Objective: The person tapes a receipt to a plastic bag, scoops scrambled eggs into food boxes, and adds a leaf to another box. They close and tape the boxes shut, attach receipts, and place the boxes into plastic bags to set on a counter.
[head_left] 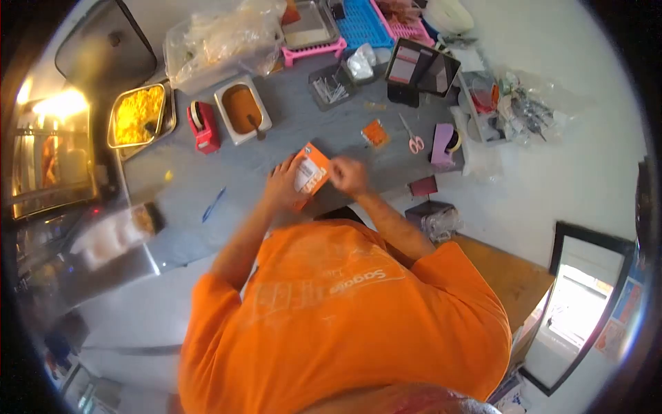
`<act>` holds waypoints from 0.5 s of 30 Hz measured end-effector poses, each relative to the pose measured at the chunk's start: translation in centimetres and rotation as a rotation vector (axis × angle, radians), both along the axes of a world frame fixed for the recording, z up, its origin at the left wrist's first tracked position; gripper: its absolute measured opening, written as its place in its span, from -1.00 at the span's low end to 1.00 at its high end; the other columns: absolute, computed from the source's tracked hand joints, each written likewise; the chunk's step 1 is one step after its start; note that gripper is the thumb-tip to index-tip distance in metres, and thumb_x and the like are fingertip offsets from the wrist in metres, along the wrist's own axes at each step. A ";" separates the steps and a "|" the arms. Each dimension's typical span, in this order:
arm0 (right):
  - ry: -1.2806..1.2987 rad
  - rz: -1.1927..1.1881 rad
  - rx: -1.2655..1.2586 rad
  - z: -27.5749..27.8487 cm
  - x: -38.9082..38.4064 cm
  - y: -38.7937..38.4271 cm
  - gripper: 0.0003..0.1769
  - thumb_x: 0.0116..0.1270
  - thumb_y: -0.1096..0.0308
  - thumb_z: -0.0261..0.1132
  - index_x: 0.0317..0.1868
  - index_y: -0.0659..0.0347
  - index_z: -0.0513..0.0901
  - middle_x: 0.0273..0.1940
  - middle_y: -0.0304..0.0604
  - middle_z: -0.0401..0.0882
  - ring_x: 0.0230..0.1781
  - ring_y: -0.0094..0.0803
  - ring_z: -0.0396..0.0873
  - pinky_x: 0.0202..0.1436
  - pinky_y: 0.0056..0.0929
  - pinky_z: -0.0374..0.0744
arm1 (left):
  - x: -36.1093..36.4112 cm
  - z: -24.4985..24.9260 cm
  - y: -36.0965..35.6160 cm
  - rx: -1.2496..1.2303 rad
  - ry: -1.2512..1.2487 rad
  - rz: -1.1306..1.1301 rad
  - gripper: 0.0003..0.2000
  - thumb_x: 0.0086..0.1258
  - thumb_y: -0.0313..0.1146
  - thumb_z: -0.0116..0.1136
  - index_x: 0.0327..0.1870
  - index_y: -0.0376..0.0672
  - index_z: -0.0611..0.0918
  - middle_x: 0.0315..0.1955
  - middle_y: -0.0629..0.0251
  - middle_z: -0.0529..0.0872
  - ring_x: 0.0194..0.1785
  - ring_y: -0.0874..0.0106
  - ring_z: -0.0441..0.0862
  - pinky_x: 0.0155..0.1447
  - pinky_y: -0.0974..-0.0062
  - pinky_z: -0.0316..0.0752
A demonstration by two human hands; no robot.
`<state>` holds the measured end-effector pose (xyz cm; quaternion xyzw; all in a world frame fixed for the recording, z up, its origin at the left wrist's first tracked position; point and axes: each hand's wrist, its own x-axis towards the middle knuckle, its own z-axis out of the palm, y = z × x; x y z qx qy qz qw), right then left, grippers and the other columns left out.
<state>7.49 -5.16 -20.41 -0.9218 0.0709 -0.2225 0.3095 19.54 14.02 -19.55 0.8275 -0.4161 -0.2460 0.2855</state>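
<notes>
An orange box (315,163) with a white printed label and white lettering lies tilted near the front edge of the grey counter. My left hand (281,185) grips its left side, fingers laid along the edge. At the box's right edge is my right hand (349,176), its fingers curled and pressed together against the edge; the fingertips are partly hidden. Right of the box lies a small clear packet (375,134) with orange contents. Beyond it are pink-handled scissors (414,143). A red tape dispenser (204,129) stands to the left.
At the back left are a metal tray of yellow food (138,117) and a metal container of brown sauce (242,110). A tablet (422,67) stands at the back right, near a purple tape dispenser (445,145). A blue pen (214,205) lies left of my hands.
</notes>
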 end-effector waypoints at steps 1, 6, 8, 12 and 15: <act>0.025 -0.140 0.040 0.7 2.2 -3.2 -0.89 0.20 0.31 0.27 -0.32 0.15 0.61 -0.38 -0.14 0.63 -0.41 -0.17 0.62 -0.35 -0.30 0.56 | 0.1 0.7 -0.5 0.045 -0.060 -0.064 0.01 -0.30 -0.07 0.52 0.35 0.12 0.26 0.34 0.25 0.27 0.31 0.07 0.30 0.32 -0.07 0.16; -0.159 -0.407 -0.206 2.5 14.3 -18.5 -0.77 0.29 0.29 0.17 -0.15 0.26 0.59 -0.21 0.08 0.63 -0.13 0.06 0.60 -0.04 -0.03 0.54 | -1.6 2.9 -3.7 0.227 -0.329 -0.093 -0.07 -0.29 -0.08 0.51 0.29 0.07 0.35 0.25 0.20 0.34 0.27 0.05 0.30 0.26 -0.10 0.18; 0.519 -0.423 -0.108 3.0 16.6 -21.0 -0.74 0.27 0.30 0.15 -0.15 0.29 0.60 -0.16 0.17 0.62 -0.10 0.11 0.59 -0.01 0.00 0.53 | -3.0 2.8 -4.4 0.259 -0.369 -0.024 -0.11 -0.27 -0.09 0.50 0.26 0.04 0.38 0.21 0.15 0.36 0.28 0.03 0.27 0.23 -0.12 0.21; 0.484 -0.355 -0.044 2.7 17.3 -22.3 -0.78 0.18 0.40 0.14 -0.23 0.33 0.62 -0.18 0.18 0.63 -0.06 0.07 0.59 0.00 -0.02 0.53 | -5.7 2.2 -5.1 0.188 -0.213 0.355 -0.27 -0.13 -0.08 0.46 0.16 0.01 0.44 0.09 0.14 0.43 0.16 0.13 0.38 0.13 -0.03 0.28; 0.293 -0.338 0.005 0.8 16.9 -22.8 -0.77 0.15 0.33 0.26 -0.25 0.32 0.65 -0.25 0.17 0.64 -0.15 0.07 0.61 -0.06 -0.09 0.55 | -5.7 2.9 -5.5 0.218 -0.219 0.532 -0.42 -0.03 -0.10 0.40 0.07 -0.02 0.49 0.01 0.18 0.50 0.08 0.17 0.44 0.07 0.04 0.32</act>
